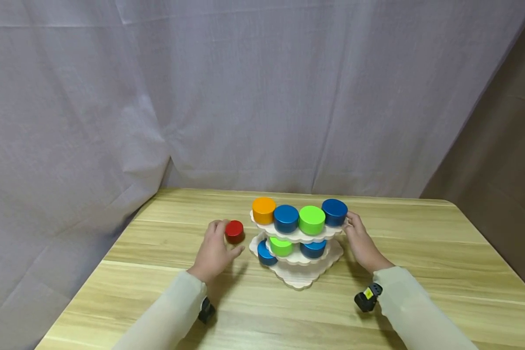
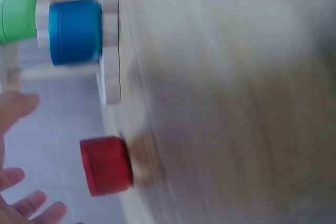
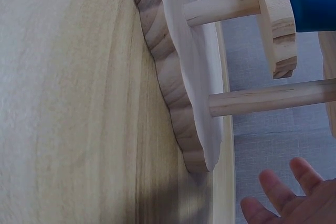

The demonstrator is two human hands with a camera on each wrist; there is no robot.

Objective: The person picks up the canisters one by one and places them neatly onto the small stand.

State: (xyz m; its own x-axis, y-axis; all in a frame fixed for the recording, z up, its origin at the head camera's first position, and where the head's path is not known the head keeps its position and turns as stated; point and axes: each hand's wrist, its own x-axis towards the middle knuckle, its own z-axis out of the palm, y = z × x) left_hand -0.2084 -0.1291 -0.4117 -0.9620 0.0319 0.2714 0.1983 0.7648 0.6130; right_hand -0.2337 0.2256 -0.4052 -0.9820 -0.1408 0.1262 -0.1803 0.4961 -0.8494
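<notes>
A tiered pale wooden stand with scalloped edges [image 1: 298, 278] holds coloured cylinders on its levels. Along the top tier sit an orange cylinder [image 1: 264, 210], a blue one [image 1: 286, 218], a green one [image 1: 312, 220] and a dark blue one [image 1: 334, 212]. My left hand [image 1: 213, 249] reaches around a red cylinder [image 2: 106, 165] on the table, fingers spread and apart from it in the left wrist view. At the stand's right end is my right hand [image 1: 364, 244], beside the dark blue cylinder. Its visible fingers [image 3: 277, 188] are extended; contact with the top tier is unclear.
Lower tiers carry a green cylinder [image 1: 281, 246] and blue cylinders [image 1: 313, 249]. Wooden dowels [image 3: 273, 98] join the levels. Under everything lies a wood-grain table [image 1: 157, 291], and a grey curtain [image 1: 262, 97] hangs behind its far edge.
</notes>
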